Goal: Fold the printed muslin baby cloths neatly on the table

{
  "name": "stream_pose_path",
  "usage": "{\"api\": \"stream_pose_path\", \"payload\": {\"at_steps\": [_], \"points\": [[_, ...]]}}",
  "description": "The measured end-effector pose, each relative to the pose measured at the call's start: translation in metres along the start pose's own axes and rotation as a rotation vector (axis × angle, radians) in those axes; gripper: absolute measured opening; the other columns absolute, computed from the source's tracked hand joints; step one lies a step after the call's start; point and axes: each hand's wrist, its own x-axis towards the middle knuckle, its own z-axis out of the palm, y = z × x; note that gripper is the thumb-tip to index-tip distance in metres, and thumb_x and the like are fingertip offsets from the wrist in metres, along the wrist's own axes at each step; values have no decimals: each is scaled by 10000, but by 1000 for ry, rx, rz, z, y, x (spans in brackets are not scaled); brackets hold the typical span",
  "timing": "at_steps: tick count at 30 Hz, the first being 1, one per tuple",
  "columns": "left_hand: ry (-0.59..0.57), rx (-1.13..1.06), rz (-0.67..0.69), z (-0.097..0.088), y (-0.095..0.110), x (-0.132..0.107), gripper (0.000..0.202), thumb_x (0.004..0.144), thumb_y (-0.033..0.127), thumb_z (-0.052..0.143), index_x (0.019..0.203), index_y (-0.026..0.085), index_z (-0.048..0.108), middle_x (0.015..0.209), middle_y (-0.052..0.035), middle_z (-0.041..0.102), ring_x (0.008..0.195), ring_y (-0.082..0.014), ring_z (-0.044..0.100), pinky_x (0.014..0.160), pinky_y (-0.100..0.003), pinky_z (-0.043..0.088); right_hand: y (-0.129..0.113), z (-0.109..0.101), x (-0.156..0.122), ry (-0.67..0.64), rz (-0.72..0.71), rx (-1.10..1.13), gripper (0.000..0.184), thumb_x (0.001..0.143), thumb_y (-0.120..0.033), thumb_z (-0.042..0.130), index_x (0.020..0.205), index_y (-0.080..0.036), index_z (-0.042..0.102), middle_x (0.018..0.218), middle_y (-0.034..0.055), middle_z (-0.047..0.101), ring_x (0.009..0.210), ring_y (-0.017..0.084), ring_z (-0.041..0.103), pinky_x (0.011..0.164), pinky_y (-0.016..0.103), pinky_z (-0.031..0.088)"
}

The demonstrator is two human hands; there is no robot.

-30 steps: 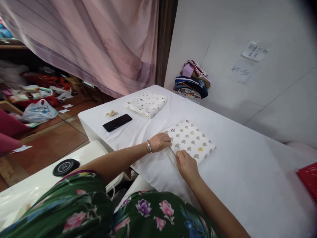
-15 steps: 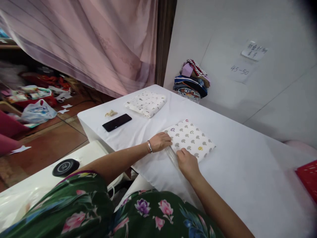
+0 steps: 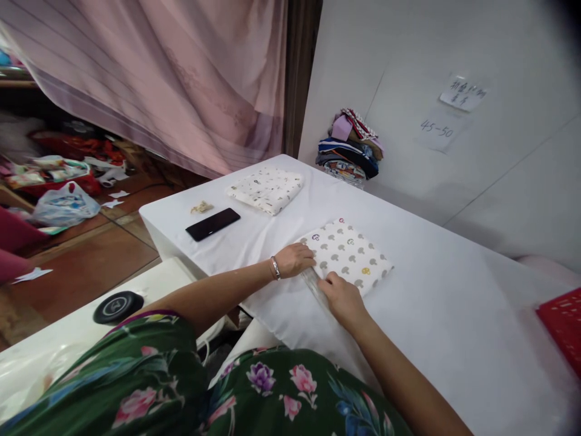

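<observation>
A white folded cloth (image 3: 351, 253) with grey mushroom-like prints and a few coloured ones lies flat on the table in front of me. Along its near left edge runs a strip of clear plastic (image 3: 313, 283), seemingly the mouth of a bag around the cloth. My left hand (image 3: 295, 259), with a silver bracelet at the wrist, has its fingers closed on the upper end of this strip. Lower down, my right hand (image 3: 345, 298) pinches the same strip with thumb and curled fingers. My fingertips are partly hidden.
On the white table (image 3: 436, 327) lie a second folded printed cloth (image 3: 267, 189), a black phone (image 3: 213, 224) and a small beige bundle (image 3: 202, 207). A pile of folded clothes (image 3: 349, 148) stands by the wall. A red basket (image 3: 563, 327) is at the right edge.
My right hand has slid slightly up and left along the plastic strip. The left hand keeps its grip, and the view has shifted a little.
</observation>
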Motion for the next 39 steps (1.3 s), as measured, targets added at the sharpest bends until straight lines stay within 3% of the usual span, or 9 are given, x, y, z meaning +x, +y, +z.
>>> {"api": "stream_pose_path", "payload": {"at_steps": [6,13,24,32,39], "points": [[-23,25,-63,-1,2,2,220,896,205,372,742,169,524,682,-29,568,664,-136,502,664,-274,408,-2,1,-3,18,44,-1,168,842,-152,418,840,-191,582,875,54,550,704,148,505,520,246,271],[-5,-38,18,-1,1,-3,215,874,111,386,799,176,576,870,-40,622,773,-128,527,717,-258,412,-2,7,-4,44,105,-25,182,890,-256,416,874,-190,585,881,56,548,707,155,517,518,245,291],[-97,-82,36,-8,1,1,146,863,268,494,839,199,620,933,-40,612,803,-134,532,727,-267,411,-3,7,3,-57,100,-54,185,828,-96,416,854,-170,584,892,84,548,742,178,531,534,253,330],[-95,-30,58,-5,2,3,153,861,293,501,882,209,627,953,-34,623,815,-145,544,729,-281,409,10,-4,0,50,97,351,149,883,-157,389,871,-193,533,901,9,541,765,113,527,637,218,355],[2,16,35,-17,10,-3,235,881,155,409,746,163,601,903,-43,633,828,-137,546,785,-288,413,5,1,-5,50,93,308,169,893,-175,392,896,-202,558,919,14,542,779,114,522,615,214,342]]}}
